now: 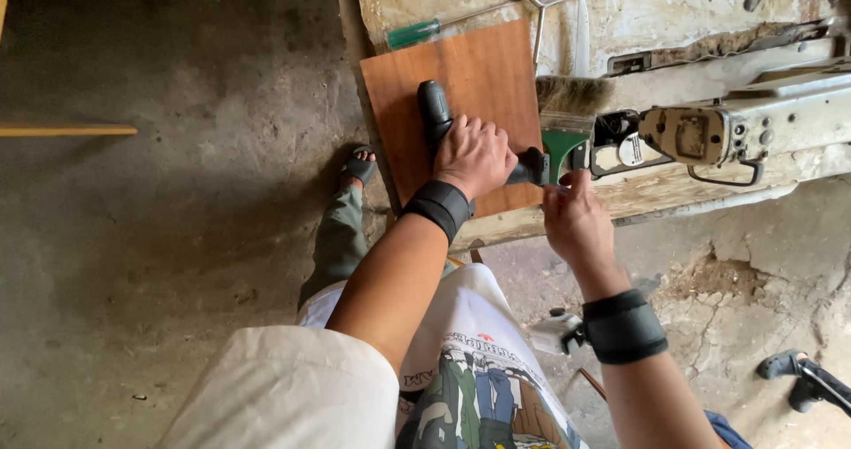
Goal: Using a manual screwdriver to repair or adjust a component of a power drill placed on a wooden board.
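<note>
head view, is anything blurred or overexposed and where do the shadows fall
Head view: mostly sharp, with wide-angle bending toward the edges; the white sleeve at the bottom is close, soft and bright; the pale workbench top is bright but not washed out; daylight is soft, leaving the concrete floor at left dim; both hands, left hand and right hand, are crisp.

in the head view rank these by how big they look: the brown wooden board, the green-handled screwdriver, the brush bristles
1. brown wooden board, by far the largest, though a hand and tool cover part of it
2. green-handled screwdriver, long but thin
3. brush bristles, a short tuft; close to the screwdriver in area, so this order is unsure
</note>
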